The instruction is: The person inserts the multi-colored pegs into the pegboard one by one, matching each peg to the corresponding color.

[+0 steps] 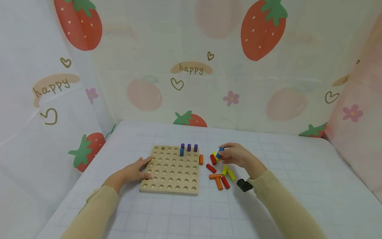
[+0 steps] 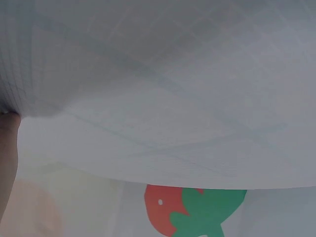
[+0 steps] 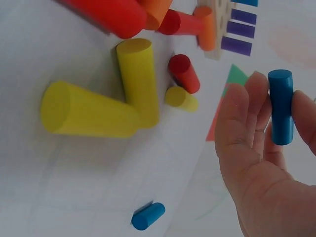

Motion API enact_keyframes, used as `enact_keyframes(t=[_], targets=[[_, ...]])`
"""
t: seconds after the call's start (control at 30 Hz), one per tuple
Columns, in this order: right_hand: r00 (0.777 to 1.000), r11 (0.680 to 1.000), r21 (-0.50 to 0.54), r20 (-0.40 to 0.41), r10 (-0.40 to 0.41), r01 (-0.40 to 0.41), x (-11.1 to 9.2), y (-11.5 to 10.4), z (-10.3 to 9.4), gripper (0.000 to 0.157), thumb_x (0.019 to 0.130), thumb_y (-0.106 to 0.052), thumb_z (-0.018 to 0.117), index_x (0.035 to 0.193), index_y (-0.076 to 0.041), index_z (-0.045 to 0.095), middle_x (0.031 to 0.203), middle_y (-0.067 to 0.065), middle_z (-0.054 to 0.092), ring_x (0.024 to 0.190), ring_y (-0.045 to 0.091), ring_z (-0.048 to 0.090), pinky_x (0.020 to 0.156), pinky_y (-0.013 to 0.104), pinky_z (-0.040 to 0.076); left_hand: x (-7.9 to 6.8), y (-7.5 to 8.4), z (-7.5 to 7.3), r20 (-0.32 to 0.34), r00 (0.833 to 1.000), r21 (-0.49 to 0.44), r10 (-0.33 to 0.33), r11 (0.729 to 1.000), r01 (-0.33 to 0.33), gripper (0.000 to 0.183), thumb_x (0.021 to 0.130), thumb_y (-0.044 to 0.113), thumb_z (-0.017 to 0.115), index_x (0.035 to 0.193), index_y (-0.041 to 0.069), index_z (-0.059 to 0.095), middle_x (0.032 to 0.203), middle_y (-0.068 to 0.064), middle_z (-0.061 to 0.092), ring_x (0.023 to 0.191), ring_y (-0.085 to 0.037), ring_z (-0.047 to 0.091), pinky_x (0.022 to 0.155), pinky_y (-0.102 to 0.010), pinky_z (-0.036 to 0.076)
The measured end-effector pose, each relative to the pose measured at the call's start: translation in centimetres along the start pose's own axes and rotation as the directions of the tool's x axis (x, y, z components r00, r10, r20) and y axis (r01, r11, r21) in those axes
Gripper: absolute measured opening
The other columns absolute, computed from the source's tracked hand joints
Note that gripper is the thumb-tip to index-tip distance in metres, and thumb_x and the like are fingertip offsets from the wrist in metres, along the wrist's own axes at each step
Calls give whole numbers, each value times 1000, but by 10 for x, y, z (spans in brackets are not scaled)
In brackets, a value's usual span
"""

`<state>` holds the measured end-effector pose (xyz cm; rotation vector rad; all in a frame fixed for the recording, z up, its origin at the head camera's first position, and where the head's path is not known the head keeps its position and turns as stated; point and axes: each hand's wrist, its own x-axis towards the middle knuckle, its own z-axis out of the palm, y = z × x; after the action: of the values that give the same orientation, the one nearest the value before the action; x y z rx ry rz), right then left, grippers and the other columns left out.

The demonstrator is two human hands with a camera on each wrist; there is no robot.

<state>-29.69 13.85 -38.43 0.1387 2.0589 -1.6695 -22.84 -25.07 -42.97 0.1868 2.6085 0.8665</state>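
Note:
My left hand (image 1: 132, 172) rests on the left edge of a wooden pegboard (image 1: 170, 190), its thumb and fingers spread along the side. In the left wrist view just a bit of a finger (image 2: 9, 143) shows. Off the board's right side, my right hand (image 1: 237, 154) pinches a blue peg (image 3: 282, 108) between thumb and fingertips, raised above the loose pegs. Three purple pegs (image 1: 189, 147) stand in the board's back row toward the right. Another blue peg (image 1: 181, 152) stands one row nearer.
Right of the board lie loose red (image 1: 211, 168), orange (image 1: 219, 183) and yellow pegs (image 1: 231, 175), some touching. One more blue peg (image 3: 148, 216) lies apart on the table in the right wrist view. Patterned cloth walls (image 1: 191, 99) enclose the table's back and sides.

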Motion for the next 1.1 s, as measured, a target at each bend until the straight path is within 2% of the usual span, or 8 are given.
enact_keyframes(t=[0.2, 0.3, 0.5, 0.63, 0.73, 0.9, 1.1], targets=[[1000, 1000, -5, 9, -19, 19, 6, -2, 10, 43, 98, -4, 56, 138, 4, 44, 109, 15, 62, 96, 27, 62, 98, 48, 46, 2, -3, 0, -1, 1000, 7, -1, 1000, 1, 95, 85, 48, 69, 155, 7, 20, 154, -36, 6, 140, -54, 9, 108, -67, 13], [1000, 1000, 3, 17, -20, 20, 9, -3, 15, 43, 98, -3, 56, 139, 3, 45, 111, 16, 60, 102, 30, 59, 100, 49, 44, 1, -2, -1, -1, 1000, 8, -4, 1000, 4, 95, 85, 48, 69, 155, 7, 21, 154, -36, 6, 140, -54, 10, 108, -68, 14], [1000, 999, 53, -4, -11, 12, 13, -6, 28, 37, 97, 1, 56, 133, 5, 49, 97, 13, 62, 89, 25, 61, 89, 37, 51, 0, 0, -1, 8, 1000, -4, 0, 1000, 0, 94, 85, 48, 70, 155, 8, 21, 154, -36, 5, 140, -54, 9, 108, -68, 13], [1000, 997, 69, -19, -17, 18, 17, -7, 35, 32, 95, 4, 57, 127, 7, 54, 92, 11, 64, 81, 20, 64, 82, 32, 52, -1, -1, -2, 15, 1000, -20, 13, 1000, -12, 98, 82, 53, 70, 155, 10, 21, 154, -36, 4, 139, -55, 8, 107, -69, 12], [999, 999, 25, -27, -21, 22, 20, -7, 40, 30, 95, 0, 60, 124, 5, 58, 92, 11, 66, 84, 23, 65, 80, 31, 50, -2, -1, -3, 22, 1000, -29, 18, 999, -18, 99, 81, 55, 69, 155, 10, 20, 153, -37, 4, 139, -56, 8, 107, -69, 11], [998, 998, -44, -38, -44, 42, 23, -8, 48, 28, 96, -10, 62, 122, 1, 61, 101, 13, 69, 94, 27, 66, 75, 28, 50, -2, 0, -3, 17, 1000, -32, 5, 999, -4, 96, 84, 49, 70, 155, 8, 20, 154, -36, 4, 140, -54, 7, 108, -67, 12], [994, 995, -76, -81, -70, 64, 23, -9, 64, 31, 95, -11, 64, 124, 0, 63, 111, 14, 69, 99, 27, 67, 82, 34, 52, -1, 0, -2, 12, 1000, -16, -2, 1000, 2, 92, 87, 44, 69, 155, 8, 20, 154, -36, 4, 140, -54, 9, 108, -67, 14]])
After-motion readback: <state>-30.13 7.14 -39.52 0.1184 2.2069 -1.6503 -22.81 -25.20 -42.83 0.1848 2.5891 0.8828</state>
